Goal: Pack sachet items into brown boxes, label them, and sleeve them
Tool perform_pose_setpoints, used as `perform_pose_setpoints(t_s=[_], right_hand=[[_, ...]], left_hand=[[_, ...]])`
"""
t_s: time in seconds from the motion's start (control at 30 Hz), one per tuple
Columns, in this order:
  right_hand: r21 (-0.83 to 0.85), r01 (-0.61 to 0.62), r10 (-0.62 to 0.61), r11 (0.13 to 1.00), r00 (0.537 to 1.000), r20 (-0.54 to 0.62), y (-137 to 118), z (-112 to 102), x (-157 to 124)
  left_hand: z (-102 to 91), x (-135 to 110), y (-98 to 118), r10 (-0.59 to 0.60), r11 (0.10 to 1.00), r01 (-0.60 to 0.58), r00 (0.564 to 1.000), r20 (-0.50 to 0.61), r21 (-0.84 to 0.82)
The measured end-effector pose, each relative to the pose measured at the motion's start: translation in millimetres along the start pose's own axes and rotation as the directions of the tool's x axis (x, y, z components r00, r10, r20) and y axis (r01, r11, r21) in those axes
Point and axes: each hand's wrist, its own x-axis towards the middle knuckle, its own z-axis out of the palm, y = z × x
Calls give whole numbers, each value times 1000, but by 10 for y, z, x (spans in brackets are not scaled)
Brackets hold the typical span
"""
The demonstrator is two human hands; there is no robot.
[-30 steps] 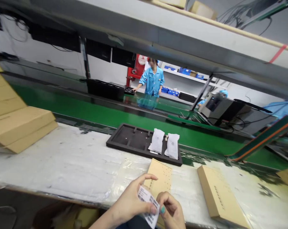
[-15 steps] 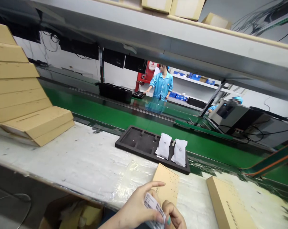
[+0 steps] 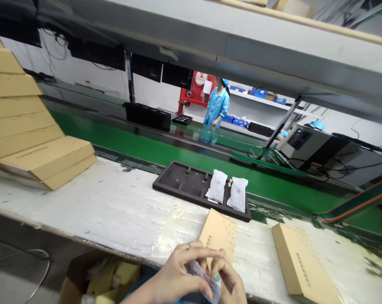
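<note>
Near the bottom edge of the head view, my left hand pinches a small white sheet of printed barcode labels between thumb and fingers. My right hand is closed at the sheet's right end, its thumb and fingertips against the edge; what exactly they grip there is partly hidden. Just beyond both hands a flat brown cardboard box lies on the bench, its near end covered by my fingers. Behind it sits a black compartment tray with two white pouches in its right-hand compartments.
Another brown box lies at right on the white bench. Stacked cartons lean at the left. A green conveyor runs behind the tray, and a shelf hangs overhead. A co-worker in blue stands across the line.
My hands have drawn closer together, and the label sheet is tilted more edge-on. Across the line, the co-worker's arm has left the far black tray. The view has shifted slightly.
</note>
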Motion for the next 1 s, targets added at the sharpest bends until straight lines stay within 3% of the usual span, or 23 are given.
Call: perform_pose_setpoints(t_s=[0.1, 0.27, 0.4, 0.5, 0.6, 0.7, 0.8, 0.9, 1.0], right_hand=[[-80, 80, -81, 994, 997, -4, -134, 23, -14], [-9, 41, -40, 999, 999, 33, -189, 36, -20], [139, -63, 51, 988, 994, 93, -113, 67, -10], [204, -140, 113, 969, 984, 141, -34, 105, 11], [75, -91, 82, 993, 991, 109, 7, 109, 54], [-169, 25, -21, 985, 999, 26, 0, 54, 87], [-427, 147, -207, 892, 973, -97, -5, -6, 45], [-646, 288, -456, 707, 884, -106, 32, 1, -65], [-785, 360, -627, 505, 777, -48, 72, 33, -164]], left_hand=[[-20, -14, -8, -92, 995, 91, 995, -36, -31], [-2, -22, -11, -193, 972, 189, 981, -12, -139], [14, -14, -13, -171, 977, 168, 985, -5, -130], [3, -4, -8, -90, 994, 90, 996, 1, -55], [-36, -8, -20, -4, 999, 4, 1000, 13, 53], [-90, -23, -41, 5, 986, -6, 1000, 3, 166], [-113, -40, -41, -66, 976, 69, 998, -24, 209], [-92, -72, -32, -112, 972, 118, 993, -38, 203], [-147, -191, -129, -88, 970, 85, 996, 3, 227]])
